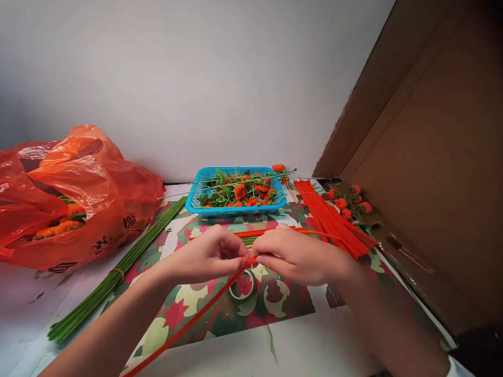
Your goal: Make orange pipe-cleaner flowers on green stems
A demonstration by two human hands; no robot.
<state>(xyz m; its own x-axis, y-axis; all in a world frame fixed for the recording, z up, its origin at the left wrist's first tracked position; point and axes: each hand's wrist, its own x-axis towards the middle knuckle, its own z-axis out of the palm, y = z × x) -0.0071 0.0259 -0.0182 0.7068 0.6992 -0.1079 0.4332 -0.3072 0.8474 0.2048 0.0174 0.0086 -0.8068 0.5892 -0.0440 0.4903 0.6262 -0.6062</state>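
Note:
My left hand [214,255] and my right hand [293,255] meet over the middle of the table, thumbs and fingertips pinched together. Between them they grip an orange pipe cleaner [196,317], whose long end trails down past my left wrist to the lower edge. Its orange part at the fingertips looks bent or twisted, and the fingers partly hide it. A roll of green tape [233,295] lies on the mat just below my hands. Behind my fingers lie more loose orange pipe cleaners [255,233] and a few green ones.
A blue basket [236,211] of orange flowers stands at the back. Left are a bundle of green pipe cleaners [118,273] and an orange plastic bag [121,193]. Right, an orange pipe cleaner bundle [334,220] and flowers [346,213] lie beside a cardboard wall [428,173].

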